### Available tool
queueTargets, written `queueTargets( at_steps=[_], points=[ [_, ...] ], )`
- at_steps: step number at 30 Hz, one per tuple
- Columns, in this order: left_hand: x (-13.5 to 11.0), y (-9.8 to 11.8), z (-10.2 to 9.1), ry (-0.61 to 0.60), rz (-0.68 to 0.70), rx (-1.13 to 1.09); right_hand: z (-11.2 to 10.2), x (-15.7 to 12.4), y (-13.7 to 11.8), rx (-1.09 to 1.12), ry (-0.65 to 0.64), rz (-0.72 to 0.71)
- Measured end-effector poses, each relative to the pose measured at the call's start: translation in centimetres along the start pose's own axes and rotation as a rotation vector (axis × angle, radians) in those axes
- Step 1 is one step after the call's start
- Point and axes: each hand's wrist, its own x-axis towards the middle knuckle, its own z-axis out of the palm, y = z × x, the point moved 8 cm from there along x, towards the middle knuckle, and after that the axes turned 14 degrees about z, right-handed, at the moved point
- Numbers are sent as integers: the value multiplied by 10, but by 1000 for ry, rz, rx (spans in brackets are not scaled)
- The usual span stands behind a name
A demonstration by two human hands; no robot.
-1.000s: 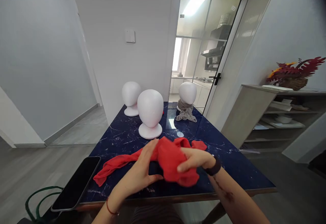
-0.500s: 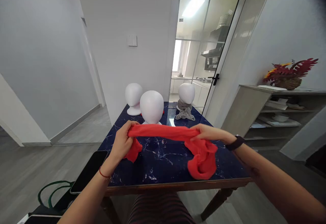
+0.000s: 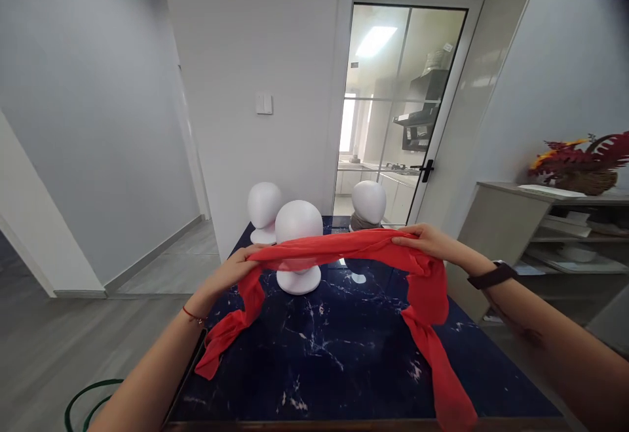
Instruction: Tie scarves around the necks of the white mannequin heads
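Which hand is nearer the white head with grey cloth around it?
Right: the right hand is in front and just right of that white head; the left hand is in front, much farther left.

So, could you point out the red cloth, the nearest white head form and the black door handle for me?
Red cloth (image 3: 339,245): head view, on the raised middle stretch.
Nearest white head form (image 3: 299,220): head view, on its rounded upper part.
Black door handle (image 3: 427,170): head view, on its upright plate.
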Motion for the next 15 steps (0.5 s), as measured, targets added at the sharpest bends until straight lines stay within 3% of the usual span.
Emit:
queueTargets(
  at_steps=[3, 6, 11, 15],
  points=[
    [-9, -24, 4, -16, -233, -326, 1, 17, 5, 78, -49, 55],
    [-16, -27, 5, -25, -320, -504, -2, 31, 4, 123, -52, 61],
    [-21, -8, 7, -232, -243, -447, -13, 42, -6, 139, 76, 7],
    [-18, -2, -4, -201, -153, -344, -19, 42, -14, 200, 114, 24]
  ],
)
